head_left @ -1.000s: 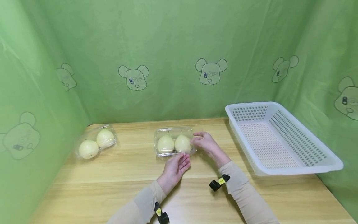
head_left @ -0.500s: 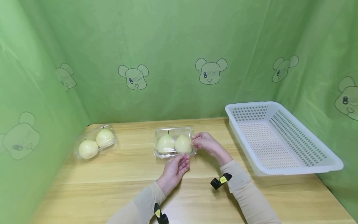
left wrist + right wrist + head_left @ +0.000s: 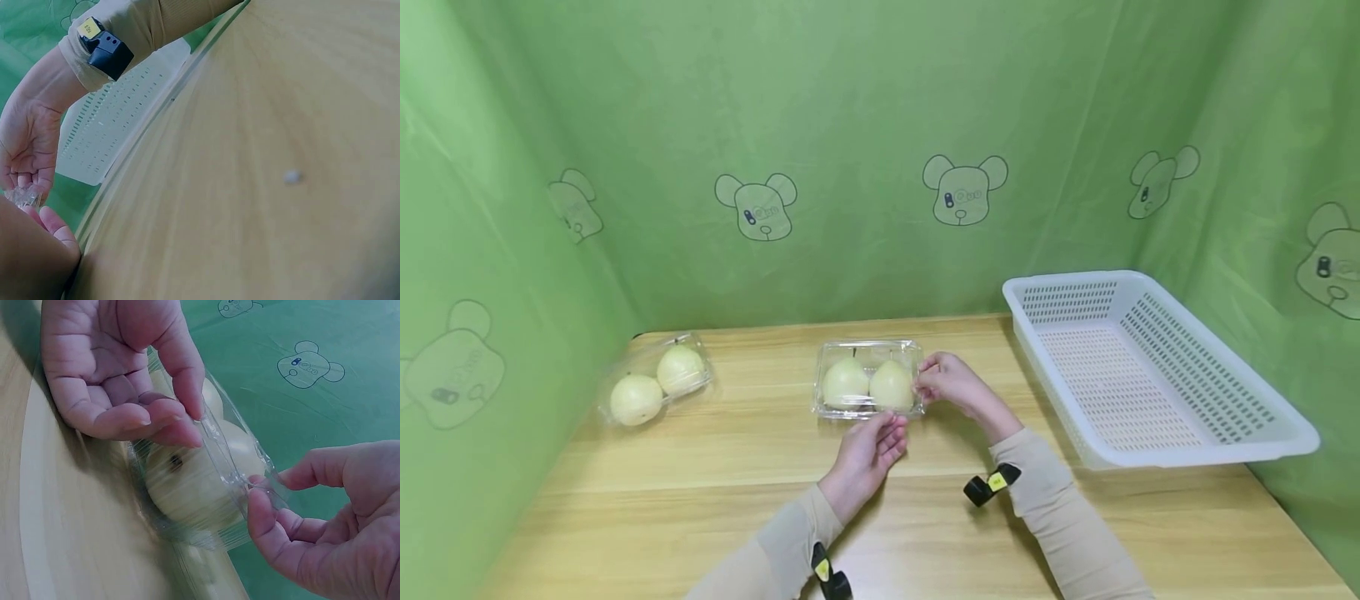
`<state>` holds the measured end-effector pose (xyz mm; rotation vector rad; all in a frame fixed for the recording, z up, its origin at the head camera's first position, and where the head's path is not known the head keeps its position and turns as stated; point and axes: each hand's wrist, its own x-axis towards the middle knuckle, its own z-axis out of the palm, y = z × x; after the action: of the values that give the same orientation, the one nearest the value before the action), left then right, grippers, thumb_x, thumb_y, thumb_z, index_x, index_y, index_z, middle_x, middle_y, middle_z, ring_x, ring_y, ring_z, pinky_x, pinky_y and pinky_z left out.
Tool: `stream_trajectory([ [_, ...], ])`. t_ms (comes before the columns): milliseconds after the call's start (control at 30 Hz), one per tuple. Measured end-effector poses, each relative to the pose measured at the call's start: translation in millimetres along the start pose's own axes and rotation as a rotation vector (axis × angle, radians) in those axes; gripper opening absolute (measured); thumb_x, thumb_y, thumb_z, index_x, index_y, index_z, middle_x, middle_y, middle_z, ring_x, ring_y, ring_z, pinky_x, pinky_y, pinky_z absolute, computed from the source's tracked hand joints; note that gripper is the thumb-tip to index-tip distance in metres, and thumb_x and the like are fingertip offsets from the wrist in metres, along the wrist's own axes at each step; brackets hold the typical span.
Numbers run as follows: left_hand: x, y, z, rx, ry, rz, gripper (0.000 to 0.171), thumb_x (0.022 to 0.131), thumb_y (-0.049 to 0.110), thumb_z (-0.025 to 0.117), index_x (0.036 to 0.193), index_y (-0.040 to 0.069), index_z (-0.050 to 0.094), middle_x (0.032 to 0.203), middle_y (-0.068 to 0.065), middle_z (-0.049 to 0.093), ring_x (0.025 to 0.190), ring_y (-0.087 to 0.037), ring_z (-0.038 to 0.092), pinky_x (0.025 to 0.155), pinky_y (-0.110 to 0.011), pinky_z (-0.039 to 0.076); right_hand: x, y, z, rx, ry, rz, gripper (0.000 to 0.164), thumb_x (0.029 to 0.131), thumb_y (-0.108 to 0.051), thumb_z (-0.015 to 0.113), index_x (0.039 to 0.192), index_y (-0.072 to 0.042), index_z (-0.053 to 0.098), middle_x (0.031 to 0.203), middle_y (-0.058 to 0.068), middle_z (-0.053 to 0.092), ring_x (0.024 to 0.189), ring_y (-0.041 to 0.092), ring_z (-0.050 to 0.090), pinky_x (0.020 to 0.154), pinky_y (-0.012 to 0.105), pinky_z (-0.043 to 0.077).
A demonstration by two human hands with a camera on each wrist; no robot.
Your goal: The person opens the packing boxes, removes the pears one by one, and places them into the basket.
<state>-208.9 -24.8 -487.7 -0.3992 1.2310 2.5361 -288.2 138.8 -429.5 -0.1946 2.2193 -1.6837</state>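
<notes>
A clear plastic clamshell container (image 3: 867,348) holding two pale yellow pears (image 3: 845,382) lies mid-table. My right hand (image 3: 925,382) is at its right end, thumb and forefinger pinching the clear rim (image 3: 247,481); this pinch also shows in the left wrist view (image 3: 22,195). My left hand (image 3: 891,427) is at the front edge near that same corner. In the right wrist view its fingertips (image 3: 187,425) touch the lid and its palm shows. The container (image 3: 187,481) looks blurred there.
A white perforated basket (image 3: 1120,375) stands at the right side of the wooden table (image 3: 700,500). A second clear container with two pears (image 3: 658,383) lies at the far left. Green cloth with bear prints walls in the back and sides.
My right hand's fingers have drawn together on the container's right end. My left hand has crept slightly closer to the front edge. The container has barely shifted.
</notes>
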Motion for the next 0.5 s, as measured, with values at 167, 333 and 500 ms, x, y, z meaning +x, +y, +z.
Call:
stream_trajectory([
  [167, -0.2, -0.1, -0.6, 0.001, 0.008, -0.006, 0.011, 0.094, 0.016, 0.059, 0.098, 0.006, 0.062, 0.087, 0.0, 0.07, 0.079, -0.01, 0.062, 0.078, -0.024, 0.056, 1.3, 1.7, 6.9, 0.038, 0.001, 0.006, 0.04, 0.088, 0.003, 0.051, 0.123, 0.015, 0.037, 0.078, 0.013, 0.063, 0.059, 0.014, 0.062, 0.06, 0.03, 0.061],
  [333, 0.5, 0.3, 0.3, -0.001, -0.011, -0.003, 0.014, 0.094, 0.015, 0.059, 0.102, 0.005, 0.063, 0.089, 0.0, 0.07, 0.081, -0.01, 0.063, 0.079, -0.025, 0.056, 3.8, 2.1, 8.4, 0.049, 0.009, -0.004, 0.041, 0.089, 0.001, 0.048, 0.126, 0.013, 0.035, 0.078, 0.014, 0.062, 0.057, 0.016, 0.062, 0.06, 0.033, 0.062],
  [500, 1.1, 0.2, -0.8, -0.009, -0.014, -0.009, 0.013, 0.094, 0.016, 0.059, 0.102, 0.006, 0.063, 0.09, 0.0, 0.071, 0.081, -0.01, 0.063, 0.079, -0.025, 0.056, 6.0, 3.7, 6.4, 0.077, 0.002, 0.014, 0.044, 0.089, -0.001, 0.048, 0.129, 0.013, 0.036, 0.082, 0.015, 0.062, 0.06, 0.017, 0.063, 0.062, 0.033, 0.062],
])
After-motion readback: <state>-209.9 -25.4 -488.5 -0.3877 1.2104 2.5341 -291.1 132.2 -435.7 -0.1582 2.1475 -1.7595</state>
